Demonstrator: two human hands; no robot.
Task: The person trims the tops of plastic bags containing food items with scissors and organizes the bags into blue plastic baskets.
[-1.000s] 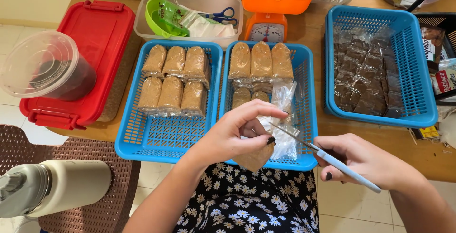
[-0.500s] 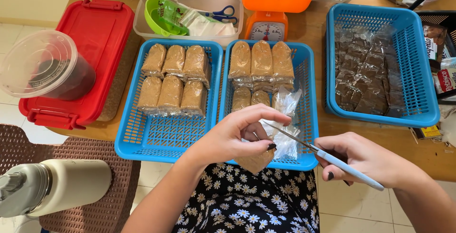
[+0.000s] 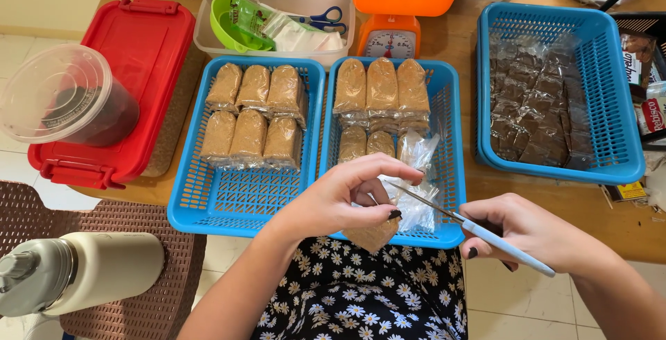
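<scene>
Trouble's being risked: a brown-filled packet (image 3: 372,232) is being pinched by the left hand (image 3: 347,198). Its fingertips (image 3: 395,214) could get nicked, since a blue-handled blade (image 3: 479,232) is being gripped by the right hand (image 3: 531,232) right beside them.

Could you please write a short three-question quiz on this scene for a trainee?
1. True or false: the right hand holds a slim blue-handled metal tool whose tip points toward the left hand.
2. What does the left hand pinch: A, a small clear bag of brown filling; B, the blue-handled scissors; C, the cream flask?
3. How many filled brown packets lie in the left blue plastic basket?

Key:
1. True.
2. A, held over the near edge of the middle blue plastic basket.
3. Six, in two rows of three.
</scene>
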